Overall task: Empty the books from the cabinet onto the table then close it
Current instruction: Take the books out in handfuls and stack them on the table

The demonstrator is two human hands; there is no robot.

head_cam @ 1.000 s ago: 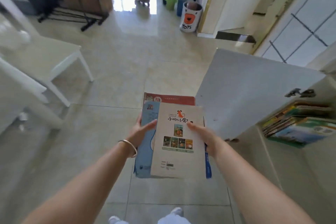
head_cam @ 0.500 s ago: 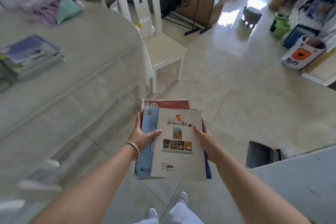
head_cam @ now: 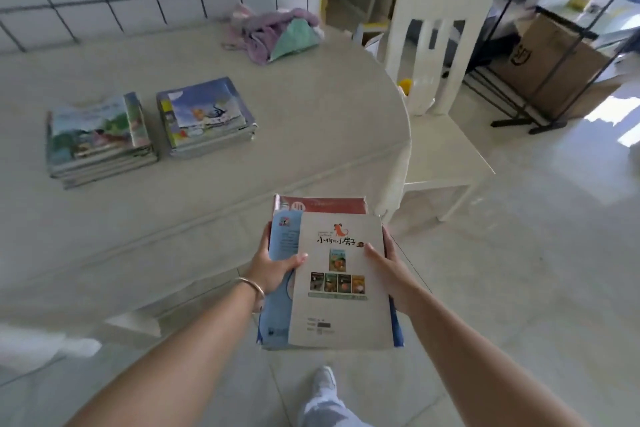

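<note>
Two hands gripped one batch of thin paperbacks: the left hand (head_cam: 275, 269) had its thumb flat on the covers and its fingers curled beneath, and the right hand (head_cam: 388, 269) clasped the opposite edge likewise. The carried books (head_cam: 341, 279) were soft-covered, flat and rectangular, fanned slightly, with a cream cover over blue and red ones. They hung above the floor, just short of the table (head_cam: 311, 135), whose pale matte top was rounded at the end. Two earlier stacks (head_cam: 152, 132) lay on it, well apart from a crumpled cloth (head_cam: 277, 33). This appeared to be the carrying step; next, the batch needed setting down flat beside those stacks. The cabinet lay out of view.
</note>
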